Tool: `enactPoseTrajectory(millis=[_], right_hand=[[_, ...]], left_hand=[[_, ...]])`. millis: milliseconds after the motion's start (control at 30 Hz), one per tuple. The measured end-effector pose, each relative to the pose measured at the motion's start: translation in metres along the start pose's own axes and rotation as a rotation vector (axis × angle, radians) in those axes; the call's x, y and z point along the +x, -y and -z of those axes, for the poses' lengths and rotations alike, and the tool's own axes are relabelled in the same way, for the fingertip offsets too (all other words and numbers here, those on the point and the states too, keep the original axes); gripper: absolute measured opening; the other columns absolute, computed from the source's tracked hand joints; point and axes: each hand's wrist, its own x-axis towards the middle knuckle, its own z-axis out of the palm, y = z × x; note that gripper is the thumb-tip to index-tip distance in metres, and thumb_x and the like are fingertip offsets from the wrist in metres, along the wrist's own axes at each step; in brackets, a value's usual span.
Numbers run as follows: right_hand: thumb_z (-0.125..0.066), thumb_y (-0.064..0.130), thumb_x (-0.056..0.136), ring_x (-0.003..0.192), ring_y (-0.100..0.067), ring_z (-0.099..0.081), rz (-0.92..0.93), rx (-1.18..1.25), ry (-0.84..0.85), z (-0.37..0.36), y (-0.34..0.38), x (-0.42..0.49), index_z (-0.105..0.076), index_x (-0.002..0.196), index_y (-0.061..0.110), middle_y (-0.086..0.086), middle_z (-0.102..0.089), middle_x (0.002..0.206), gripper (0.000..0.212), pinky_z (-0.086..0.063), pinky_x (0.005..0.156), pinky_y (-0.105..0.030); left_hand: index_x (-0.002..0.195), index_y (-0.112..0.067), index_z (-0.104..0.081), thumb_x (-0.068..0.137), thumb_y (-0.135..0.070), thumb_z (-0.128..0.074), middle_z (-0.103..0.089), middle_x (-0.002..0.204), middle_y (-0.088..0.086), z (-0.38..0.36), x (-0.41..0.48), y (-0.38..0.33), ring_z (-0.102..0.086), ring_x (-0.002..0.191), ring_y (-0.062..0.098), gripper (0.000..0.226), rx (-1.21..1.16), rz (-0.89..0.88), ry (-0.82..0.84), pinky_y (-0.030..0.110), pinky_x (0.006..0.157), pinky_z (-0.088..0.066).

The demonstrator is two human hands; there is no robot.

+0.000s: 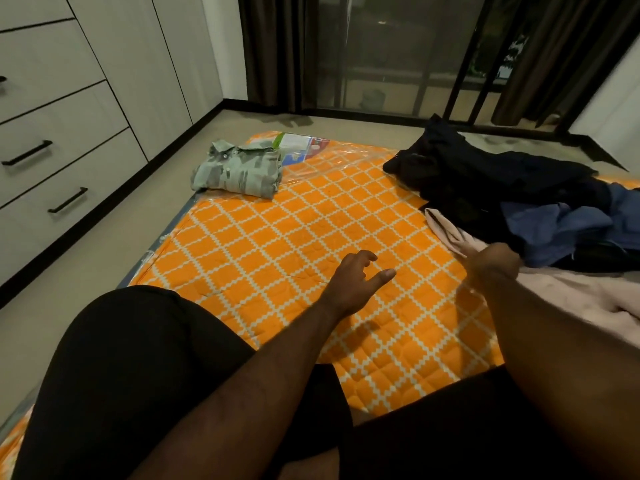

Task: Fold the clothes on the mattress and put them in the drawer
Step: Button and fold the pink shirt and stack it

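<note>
Orange-checked mattress point(294, 220) is spreading out before me. My right hand point(493, 263) is gripping the pale pink garment point(568, 289), which is lying to my right, its loose strip running away from me. My left hand point(356, 278) is hovering beside it, fingers spread, holding nothing. The right hand is nearer.

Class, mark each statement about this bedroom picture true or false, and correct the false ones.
1. A folded grey-green shirt lies on the orange mattress. True.
2. The drawers stand open. False: every drawer in view is shut.
3. The left hand holds a garment. False: it holds nothing, and its fingers are loosely spread.
4. The right hand grips the pale pink garment. True.
5. The dark and blue clothes are neatly stacked. False: they lie in an unfolded heap.
</note>
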Motion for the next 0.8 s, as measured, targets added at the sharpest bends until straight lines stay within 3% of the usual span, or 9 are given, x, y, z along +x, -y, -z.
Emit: enactPoseTrajectory(millis=[133,233,367,433,500,567,667,733,800], right_hand=[[-0.071,0.029,0.092,0.104,-0.032,-0.067,0.127,0.203,0.035,0.002,0.040,-0.030,-0.069,0.114,0.004,-0.014,-0.071,0.113,0.033,-0.049,0.081,-0.036],[-0.071,0.025,0.086,0.069,-0.022,-0.067,0.274,0.437,0.230,-0.007,0.071,-0.052,-0.071,0.075,0.004,-0.011,-0.072,0.073,0.024,-0.057,0.067,-0.042],[-0.069,0.023,0.071,0.062,-0.022,-0.053,0.265,0.743,0.309,-0.007,0.090,-0.068,-0.055,0.065,0.003,-0.015,-0.051,0.066,0.025,-0.045,0.057,-0.042],[-0.064,0.017,0.074,0.062,-0.021,-0.046,0.253,0.848,0.394,-0.002,0.095,-0.073,-0.047,0.067,0.010,-0.013,-0.044,0.069,0.020,-0.039,0.056,-0.037],[-0.064,0.016,0.080,0.066,-0.030,-0.053,0.264,0.869,0.503,0.000,0.100,-0.079,-0.049,0.068,0.003,-0.019,-0.046,0.071,0.022,-0.041,0.060,-0.038],[-0.066,0.020,0.082,0.069,-0.038,-0.060,0.310,0.856,0.653,0.000,0.105,-0.089,-0.051,0.072,-0.007,-0.027,-0.046,0.071,0.032,-0.043,0.062,-0.038],[-0.059,0.004,0.093,0.060,-0.013,-0.058,0.458,0.801,0.749,0.005,0.113,-0.117,-0.058,0.070,-0.001,-0.012,-0.054,0.064,0.023,-0.047,0.058,-0.027],[-0.058,-0.001,0.094,0.070,-0.014,-0.066,0.530,0.777,0.828,0.004,0.118,-0.133,-0.067,0.073,0.003,-0.009,-0.066,0.071,0.023,-0.054,0.067,-0.027],[-0.058,-0.003,0.093,0.077,-0.018,-0.067,0.600,0.751,0.912,0.002,0.121,-0.140,-0.069,0.073,0.003,-0.011,-0.069,0.078,0.023,-0.056,0.073,-0.031]], left_hand=[[0.135,-0.020,-0.054,0.099,-0.054,-0.057,-0.054,0.131,0.007,-0.006,0.008,-0.001,-0.060,0.107,0.021,0.050,-0.061,0.009,-0.006,0.030,0.081,-0.047],[0.142,-0.018,-0.047,0.097,-0.043,-0.065,-0.053,0.136,0.011,-0.011,0.011,-0.005,-0.061,0.107,0.023,0.055,-0.085,0.001,-0.003,0.028,0.077,-0.048],[0.146,-0.030,-0.028,0.085,-0.026,-0.082,-0.041,0.139,0.004,-0.012,0.013,-0.003,-0.059,0.114,0.026,0.082,-0.215,-0.040,0.062,0.018,0.071,-0.052],[0.148,-0.034,-0.021,0.079,-0.020,-0.087,-0.038,0.144,-0.003,-0.012,0.013,-0.005,-0.056,0.121,0.021,0.097,-0.253,-0.106,0.062,0.028,0.085,-0.056],[0.151,-0.036,-0.014,0.074,-0.016,-0.090,-0.036,0.146,-0.015,-0.014,0.016,-0.005,-0.049,0.126,0.011,0.110,-0.258,-0.139,0.039,0.043,0.098,-0.054],[0.157,-0.026,-0.012,0.073,-0.012,-0.090,-0.043,0.146,-0.010,-0.016,0.020,-0.005,-0.055,0.125,0.011,0.116,-0.335,-0.109,0.029,0.044,0.099,-0.055],[0.141,0.002,-0.044,0.077,-0.021,-0.084,-0.059,0.132,0.014,-0.016,0.022,-0.001,-0.061,0.117,0.009,0.079,-0.424,-0.056,-0.040,0.028,0.098,-0.053],[0.119,0.000,-0.056,0.085,-0.023,-0.080,-0.060,0.107,0.013,-0.011,0.022,0.002,-0.062,0.090,-0.006,0.048,-0.473,0.001,-0.078,0.018,0.085,-0.052],[0.119,0.003,-0.056,0.084,-0.028,-0.078,-0.059,0.104,0.016,-0.002,0.021,0.003,-0.061,0.089,0.004,0.052,-0.498,0.062,-0.160,0.035,0.089,-0.055]])
